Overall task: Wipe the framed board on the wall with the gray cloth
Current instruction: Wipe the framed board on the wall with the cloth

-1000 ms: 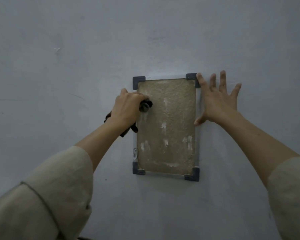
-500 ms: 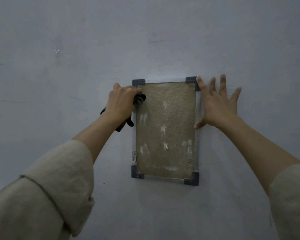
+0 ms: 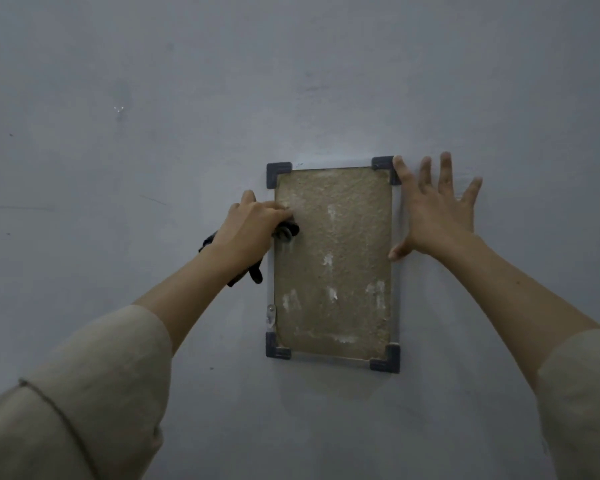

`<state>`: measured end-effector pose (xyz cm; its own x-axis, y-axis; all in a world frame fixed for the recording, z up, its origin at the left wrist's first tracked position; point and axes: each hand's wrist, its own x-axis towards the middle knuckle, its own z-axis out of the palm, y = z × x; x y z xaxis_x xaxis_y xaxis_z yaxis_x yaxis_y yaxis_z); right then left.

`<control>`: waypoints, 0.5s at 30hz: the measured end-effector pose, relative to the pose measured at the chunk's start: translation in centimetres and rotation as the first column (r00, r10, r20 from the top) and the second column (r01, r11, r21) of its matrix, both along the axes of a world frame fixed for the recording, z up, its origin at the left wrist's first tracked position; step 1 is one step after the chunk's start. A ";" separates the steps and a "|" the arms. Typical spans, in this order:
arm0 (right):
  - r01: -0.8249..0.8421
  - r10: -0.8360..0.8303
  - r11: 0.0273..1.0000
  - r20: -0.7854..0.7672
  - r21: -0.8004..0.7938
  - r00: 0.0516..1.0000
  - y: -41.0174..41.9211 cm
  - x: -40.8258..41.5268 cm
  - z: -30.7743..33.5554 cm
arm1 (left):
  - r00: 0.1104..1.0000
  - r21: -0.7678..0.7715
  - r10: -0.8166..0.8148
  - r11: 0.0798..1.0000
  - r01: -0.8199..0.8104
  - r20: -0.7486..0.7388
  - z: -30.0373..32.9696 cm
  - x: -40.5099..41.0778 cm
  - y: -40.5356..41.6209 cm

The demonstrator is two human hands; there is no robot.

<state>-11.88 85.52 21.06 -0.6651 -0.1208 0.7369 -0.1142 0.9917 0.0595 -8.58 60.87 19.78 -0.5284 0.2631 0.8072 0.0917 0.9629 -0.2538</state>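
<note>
A framed board [image 3: 333, 265] hangs on the wall, brownish with pale smears, a thin light frame and dark corner caps. My left hand [image 3: 250, 230] grips a bunched dark gray cloth [image 3: 286, 232] and presses it against the board's upper left edge; a loose end of the cloth hangs below my wrist. My right hand [image 3: 433, 209] lies flat with spread fingers against the wall at the board's upper right edge, thumb touching the frame's right side.
The plain gray wall [image 3: 153, 133] surrounds the board on all sides. A small metal clip [image 3: 270, 313] sits on the frame's lower left side. My loose beige sleeves fill the lower corners of the view.
My left hand with the cloth moved up and left along the board's left edge, then back down slightly onto the board. My right hand stayed flat at the right edge.
</note>
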 end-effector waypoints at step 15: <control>0.000 0.000 1.000 -0.004 -0.005 1.000 0.0 -0.1 0.2 | 0.983 0.182 -0.159 0.968 0.173 -0.088 0.7 -2.2 -0.9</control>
<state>-11.98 85.56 21.23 -0.6624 -0.1173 0.7399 -0.1140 0.9919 0.0552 -10.76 59.99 20.51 -0.4286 0.1817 0.8850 0.2425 0.9668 -0.0811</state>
